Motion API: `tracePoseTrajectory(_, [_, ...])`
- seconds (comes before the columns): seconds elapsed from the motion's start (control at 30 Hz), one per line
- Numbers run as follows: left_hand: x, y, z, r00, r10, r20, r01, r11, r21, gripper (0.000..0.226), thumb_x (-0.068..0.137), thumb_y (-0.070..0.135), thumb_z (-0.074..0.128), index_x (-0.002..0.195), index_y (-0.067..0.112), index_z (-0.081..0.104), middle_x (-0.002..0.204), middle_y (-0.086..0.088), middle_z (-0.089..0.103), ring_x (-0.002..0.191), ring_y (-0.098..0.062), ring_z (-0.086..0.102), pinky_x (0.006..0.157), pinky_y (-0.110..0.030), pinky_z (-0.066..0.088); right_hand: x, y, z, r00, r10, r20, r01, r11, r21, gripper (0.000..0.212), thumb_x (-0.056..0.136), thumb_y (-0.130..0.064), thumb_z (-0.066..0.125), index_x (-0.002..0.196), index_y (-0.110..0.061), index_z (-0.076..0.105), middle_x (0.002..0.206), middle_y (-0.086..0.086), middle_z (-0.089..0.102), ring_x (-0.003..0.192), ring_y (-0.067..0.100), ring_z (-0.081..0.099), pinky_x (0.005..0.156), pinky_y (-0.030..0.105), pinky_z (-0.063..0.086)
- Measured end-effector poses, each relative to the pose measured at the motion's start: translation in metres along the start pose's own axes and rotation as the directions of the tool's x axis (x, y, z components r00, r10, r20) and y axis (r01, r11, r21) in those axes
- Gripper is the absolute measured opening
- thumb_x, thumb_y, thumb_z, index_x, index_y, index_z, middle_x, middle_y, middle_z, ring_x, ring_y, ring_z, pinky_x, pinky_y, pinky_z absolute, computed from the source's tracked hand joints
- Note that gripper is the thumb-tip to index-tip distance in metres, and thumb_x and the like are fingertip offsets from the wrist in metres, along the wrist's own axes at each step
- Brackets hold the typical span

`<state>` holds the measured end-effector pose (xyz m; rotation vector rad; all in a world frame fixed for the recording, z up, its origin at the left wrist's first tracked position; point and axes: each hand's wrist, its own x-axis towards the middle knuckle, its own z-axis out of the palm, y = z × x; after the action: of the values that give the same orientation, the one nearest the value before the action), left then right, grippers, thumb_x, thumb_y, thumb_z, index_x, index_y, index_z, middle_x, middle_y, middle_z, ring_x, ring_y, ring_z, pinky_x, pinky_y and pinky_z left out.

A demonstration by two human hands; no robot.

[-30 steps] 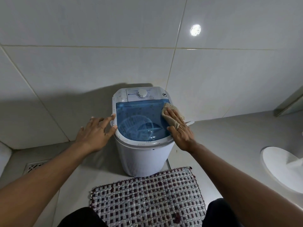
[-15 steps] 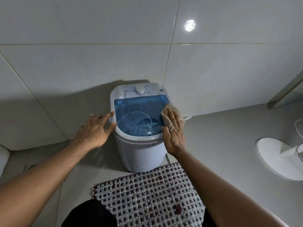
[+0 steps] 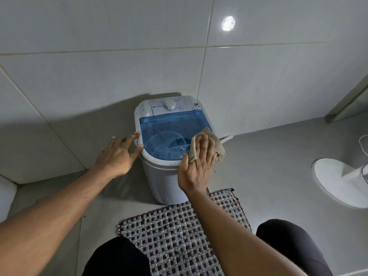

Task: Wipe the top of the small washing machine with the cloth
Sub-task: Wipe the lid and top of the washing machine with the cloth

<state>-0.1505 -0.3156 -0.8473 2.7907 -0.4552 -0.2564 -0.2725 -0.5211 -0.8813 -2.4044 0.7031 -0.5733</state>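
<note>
A small white washing machine [image 3: 165,180] stands on the floor against the tiled wall, with a see-through blue lid [image 3: 167,134] and a white dial [image 3: 169,105] on its back panel. Dark specks dot the white rim. My right hand [image 3: 197,164] lies flat on a beige woven cloth [image 3: 216,141], pressing it onto the lid's front right corner and rim. My left hand [image 3: 118,154] rests against the machine's left rim, fingers spread, holding nothing.
A checked woven mat [image 3: 179,232] lies in front of the machine, between my knees. A white round fan base [image 3: 338,182] with a cord sits on the floor to the right. The tiled wall [image 3: 99,76] is close behind. A white hose end [image 3: 227,138] pokes out right of the machine.
My right hand has slid the cloth from the lid's right edge toward its front right corner. The left hand stays on the left rim. The view has shifted slightly.
</note>
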Motion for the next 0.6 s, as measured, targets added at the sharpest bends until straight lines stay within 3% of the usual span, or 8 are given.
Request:
tracePoseTrajectory(0.43, [-0.001, 0.004, -0.004, 1.0, 0.01, 0.001, -0.01, 1.0, 0.021, 0.066, 0.096, 0.071, 0.021, 0.157, 0.045, 0.02, 0.161, -0.012, 0.038, 0.155, -0.037, 0.02, 0.117, -0.068, 0.026, -0.037, -0.042, 0.012, 0.997, 0.068, -0.028, -0.066, 0.996, 0.055, 0.081, 0.092, -0.041, 0.025, 0.163, -0.016, -0.005, 0.172, 0.003, -0.014, 0.157, 0.02, -0.021, 0.128, 0.048, -0.007])
tracePoseTrajectory(0.6, [0.0, 0.0, -0.003, 1.0, 0.028, 0.002, -0.028, 1.0, 0.013, 0.074, 0.089, 0.078, 0.015, 0.156, 0.047, 0.018, 0.156, -0.015, 0.043, 0.152, -0.039, 0.027, 0.114, -0.067, 0.032, -0.049, -0.052, 0.015, 0.998, 0.057, 0.008, -0.058, 0.997, 0.06, 0.081, 0.091, -0.04, 0.022, 0.163, -0.016, -0.008, 0.171, 0.001, -0.018, 0.156, 0.019, -0.024, 0.128, 0.047, -0.008])
